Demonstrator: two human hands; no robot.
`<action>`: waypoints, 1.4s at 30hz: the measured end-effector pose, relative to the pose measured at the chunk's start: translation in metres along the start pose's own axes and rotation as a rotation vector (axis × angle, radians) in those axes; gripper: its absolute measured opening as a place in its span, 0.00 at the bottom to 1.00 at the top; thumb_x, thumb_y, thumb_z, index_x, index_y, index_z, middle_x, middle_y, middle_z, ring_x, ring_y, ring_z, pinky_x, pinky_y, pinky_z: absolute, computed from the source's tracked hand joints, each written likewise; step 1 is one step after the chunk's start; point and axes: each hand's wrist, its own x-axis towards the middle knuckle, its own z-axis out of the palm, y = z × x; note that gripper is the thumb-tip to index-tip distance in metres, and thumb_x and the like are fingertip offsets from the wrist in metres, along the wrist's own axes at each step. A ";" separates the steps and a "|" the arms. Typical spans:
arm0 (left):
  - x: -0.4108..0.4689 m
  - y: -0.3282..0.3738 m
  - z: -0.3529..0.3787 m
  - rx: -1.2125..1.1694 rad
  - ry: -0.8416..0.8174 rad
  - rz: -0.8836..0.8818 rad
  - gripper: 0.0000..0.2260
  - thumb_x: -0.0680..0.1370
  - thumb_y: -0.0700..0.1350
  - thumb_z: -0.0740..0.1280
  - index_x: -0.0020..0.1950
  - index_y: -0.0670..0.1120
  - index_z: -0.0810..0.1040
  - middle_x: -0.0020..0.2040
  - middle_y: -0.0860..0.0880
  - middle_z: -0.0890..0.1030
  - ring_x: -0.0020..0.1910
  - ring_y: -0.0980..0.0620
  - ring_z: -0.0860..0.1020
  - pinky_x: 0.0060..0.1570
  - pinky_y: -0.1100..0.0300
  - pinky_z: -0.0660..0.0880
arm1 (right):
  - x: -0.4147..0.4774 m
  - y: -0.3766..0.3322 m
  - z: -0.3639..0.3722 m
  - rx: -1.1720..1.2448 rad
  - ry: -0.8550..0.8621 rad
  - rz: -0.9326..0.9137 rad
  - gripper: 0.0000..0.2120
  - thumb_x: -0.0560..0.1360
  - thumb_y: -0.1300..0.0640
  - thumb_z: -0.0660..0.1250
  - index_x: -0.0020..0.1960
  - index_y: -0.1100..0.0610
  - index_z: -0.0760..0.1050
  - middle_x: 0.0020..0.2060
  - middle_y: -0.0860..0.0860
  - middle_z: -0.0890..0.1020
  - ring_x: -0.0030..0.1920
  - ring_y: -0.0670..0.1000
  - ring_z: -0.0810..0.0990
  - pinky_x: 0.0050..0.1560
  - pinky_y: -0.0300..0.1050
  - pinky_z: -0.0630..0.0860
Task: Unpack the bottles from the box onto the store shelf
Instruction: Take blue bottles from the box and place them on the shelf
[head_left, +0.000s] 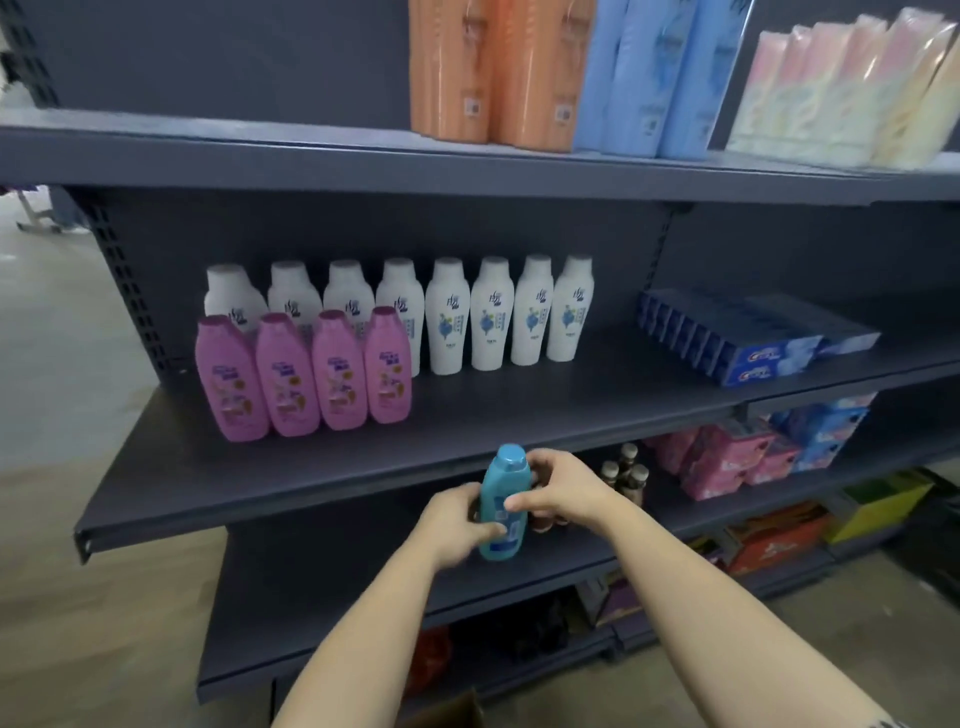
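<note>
Both the left hand and the right hand grip an upright blue bottle between them, just below the shelf edge.

Bare forearms, perhaps a dark sleeve edge.

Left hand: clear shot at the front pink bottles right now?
Probably not yet: the left hand and right hand both grip the blue bottle. The path looks open though; the pink bottles have nothing in front of them.
</note>
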 end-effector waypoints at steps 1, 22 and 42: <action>0.002 0.008 -0.005 0.002 0.003 0.022 0.19 0.70 0.46 0.73 0.60 0.50 0.78 0.52 0.51 0.83 0.49 0.54 0.81 0.52 0.56 0.78 | -0.002 -0.002 -0.003 0.001 0.047 0.000 0.21 0.63 0.59 0.80 0.52 0.58 0.77 0.40 0.51 0.80 0.28 0.40 0.77 0.28 0.36 0.73; 0.061 0.078 -0.072 0.239 0.390 0.121 0.19 0.71 0.52 0.73 0.55 0.44 0.77 0.51 0.45 0.82 0.49 0.47 0.80 0.41 0.60 0.71 | 0.035 -0.063 0.009 -0.066 0.402 -0.234 0.33 0.63 0.56 0.80 0.62 0.53 0.66 0.47 0.44 0.78 0.46 0.45 0.80 0.44 0.35 0.75; 0.084 0.037 -0.075 0.334 0.470 0.037 0.12 0.75 0.48 0.69 0.53 0.42 0.77 0.52 0.43 0.81 0.51 0.43 0.79 0.45 0.57 0.71 | 0.110 -0.061 0.012 0.019 0.183 -0.254 0.29 0.68 0.68 0.70 0.67 0.56 0.67 0.58 0.53 0.78 0.60 0.54 0.77 0.59 0.49 0.76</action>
